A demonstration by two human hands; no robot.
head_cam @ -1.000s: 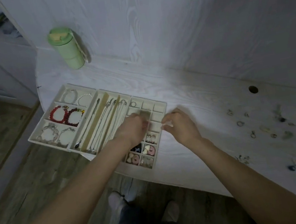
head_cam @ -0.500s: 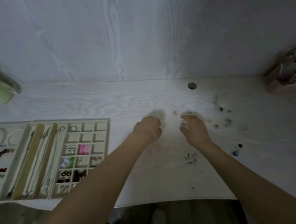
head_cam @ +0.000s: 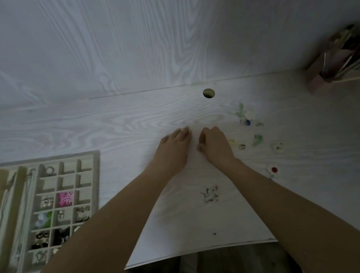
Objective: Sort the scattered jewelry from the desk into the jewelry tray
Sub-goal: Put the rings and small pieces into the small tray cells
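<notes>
Moved: both hands now lie close together on the worktop (head_cam: 125, 126), away from the jewelry tray (head_cam: 98, 172).
Left hand (head_cam: 174, 149): fingers relaxed, flat.
Right hand (head_cam: 214, 144): fingers curled; grip contents unclear.
Scattered jewelry (head_cam: 257, 140): right of it.

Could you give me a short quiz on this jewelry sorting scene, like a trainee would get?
1. True or false: both hands are over the tray.
2. Which lies nearest the right hand? A) the pink piece B) the small ring C) the pencil holder
3. Fill in: the round hole in the desk lies ___ the hands, toward the wall.

Key: 1. False: the left hand and the right hand are over bare desk, right of the tray. 2. B. 3. beyond.
</notes>
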